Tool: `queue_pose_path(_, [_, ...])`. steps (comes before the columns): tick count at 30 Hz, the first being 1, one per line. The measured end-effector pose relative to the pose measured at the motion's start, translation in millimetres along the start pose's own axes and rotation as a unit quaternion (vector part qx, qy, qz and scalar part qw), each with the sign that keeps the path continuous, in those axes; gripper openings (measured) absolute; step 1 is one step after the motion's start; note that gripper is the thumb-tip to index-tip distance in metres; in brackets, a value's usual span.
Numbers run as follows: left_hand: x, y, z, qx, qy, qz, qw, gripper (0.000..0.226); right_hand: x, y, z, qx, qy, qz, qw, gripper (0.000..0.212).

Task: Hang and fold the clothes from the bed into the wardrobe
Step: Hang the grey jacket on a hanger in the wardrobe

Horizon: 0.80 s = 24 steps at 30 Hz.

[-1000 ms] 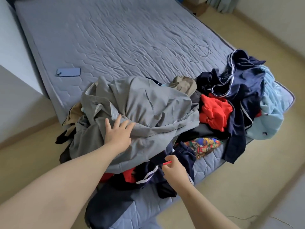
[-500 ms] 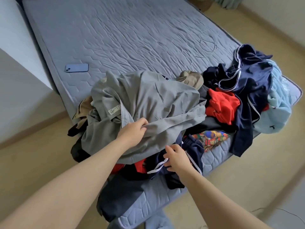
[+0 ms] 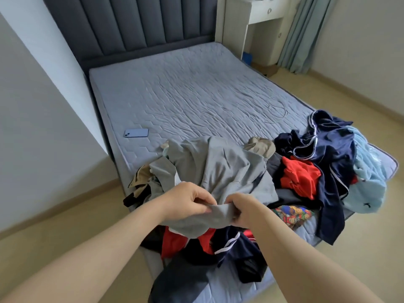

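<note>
Dark garment (image 3: 179, 281): hangs over the near corner of the bed (image 3: 196, 95).

Navy and red clothes (image 3: 220, 243), white trim: heaped at the foot edge, under the hands.

Left hand (image 3: 188, 202): fingers curled, pinching a fold of the grey garment (image 3: 223, 169).

Right hand (image 3: 242, 209): fingers curled round the same fold, just beside the left hand.

Grey garment: near end raised between the hands, the rest draped over the top of the pile by the foot edge.

Patterned cloth (image 3: 290, 213): at the foot edge, right of the hands.

Red garment (image 3: 299, 178): in the pile, right of the grey garment.

Navy garment (image 3: 328, 149), white piping: over the red one, one end trailing off the foot edge.

Light blue garment (image 3: 367, 182): at the right foot corner.

Khaki item (image 3: 260, 145): behind the grey garment.

Phone (image 3: 136, 132): flat, near the left edge.

Thin cable (image 3: 277, 108): looped, near the right edge.

Headboard (image 3: 131, 25): dark, padded, at the far end.

White cabinet (image 3: 262, 29) and curtain (image 3: 293, 33): past the far right corner.
</note>
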<state>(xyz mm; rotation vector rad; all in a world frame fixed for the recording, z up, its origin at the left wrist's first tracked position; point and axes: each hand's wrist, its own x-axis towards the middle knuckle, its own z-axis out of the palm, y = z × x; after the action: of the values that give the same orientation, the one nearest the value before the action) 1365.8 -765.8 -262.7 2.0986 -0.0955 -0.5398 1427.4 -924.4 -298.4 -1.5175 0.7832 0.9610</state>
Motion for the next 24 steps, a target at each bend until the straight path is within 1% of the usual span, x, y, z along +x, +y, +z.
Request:
queue_pose_path(1, [-5.8, 4.2, -7.5, 0.017, -0.011, 0.000, 1.000, 0.017, -5.1, -2.1, 3.1, -0.014, 0.001, -0.028, 1.000, 0.010])
queue_pose_path(3, [-9.4, 9.5, -20.1, 0.043, -0.034, -0.013, 0.998, 0.015, -7.6, -11.0, 8.9, -0.055, 0.017, -0.128, 0.990, 0.023])
queue_pose_path(4, [-10.3, 10.3, -25.9, 0.045, -0.025, -0.023, 0.998, 0.017, -13.9, -15.2, 12.0, -0.083, 0.029, -0.179, 0.980, 0.026])
queue_pose_path(6, [-8.1, 11.9, -36.4, 0.051, 0.053, -0.039, 0.996, 0.022, -30.9, -24.6, 18.1, -0.145, 0.044, -0.256, 0.955, 0.031])
queue_pose_path(7, [-4.7, 13.8, -41.5, 0.078, 0.097, -0.042, 0.991, 0.026, -39.9, -29.7, 21.1, -0.176, 0.043, -0.280, 0.943, 0.033])
queue_pose_path(8, [-0.6, 17.0, -45.8, 0.112, 0.122, -0.043, 0.985, 0.032, -47.3, -34.0, 23.6, -0.200, 0.032, -0.295, 0.934, 0.035])
queue_pose_path(9, [3.3, 20.1, -49.0, 0.140, 0.127, -0.042, 0.981, 0.038, -53.8, -38.7, 26.9, -0.214, 0.014, -0.303, 0.929, 0.035])
queue_pose_path(12, [12.6, 32.7, -58.4, 0.181, 0.102, -0.019, 0.978, 0.057, -76.7, -49.2, 32.3, -0.251, -0.040, -0.329, 0.909, 0.034])
queue_pose_path(14, [16.1, 42.1, -62.9, 0.196, 0.068, 0.018, 0.978, 0.065, -88.1, -55.1, 30.5, -0.281, -0.058, -0.367, 0.885, 0.030])
queue_pose_path(15, [18.0, 46.4, -63.9, 0.212, 0.048, 0.040, 0.975, 0.063, -94.8, -58.0, 28.3, -0.298, -0.063, -0.378, 0.874, 0.027])
queue_pose_path(16, [19.9, 50.6, -63.7, 0.231, 0.030, 0.056, 0.971, 0.058, -101.2, -60.3, 25.5, -0.313, -0.068, -0.380, 0.868, 0.028])
queue_pose_path(17, [21.9, 53.9, -63.1, 0.242, 0.015, 0.060, 0.968, 0.052, -106.6, -62.7, 21.6, -0.324, -0.076, -0.379, 0.863, 0.036])
queue_pose_path(18, [23.5, 57.1, -62.3, 0.244, 0.002, 0.058, 0.968, 0.047, -113.2, -64.3, 17.5, -0.331, -0.082, -0.383, 0.858, 0.042])
queue_pose_path(20, [25.7, 62.1, -61.9, 0.236, -0.017, 0.043, 0.971, 0.038, -123.7, -65.8, 7.0, -0.314, -0.090, -0.395, 0.859, 0.047])
queue_pose_path(21, [26.6, 63.4, -62.4, 0.229, -0.018, 0.040, 0.972, 0.034, -125.8, -66.1, 1.2, -0.284, -0.099, -0.403, 0.865, 0.044])
queue_pose_path(22, [27.9, 64.4, -63.5, 0.221, -0.005, 0.040, 0.975, 0.029, -128.0, -66.6, -3.6, -0.245, -0.106, -0.414, 0.870, 0.038])
queue_pose_path(24, [29.2, 65.7, -67.1, 0.190, 0.061, 0.029, 0.979, 0.019, -129.2, -68.1, -9.8, -0.177, -0.091, -0.438, 0.876, 0.018])
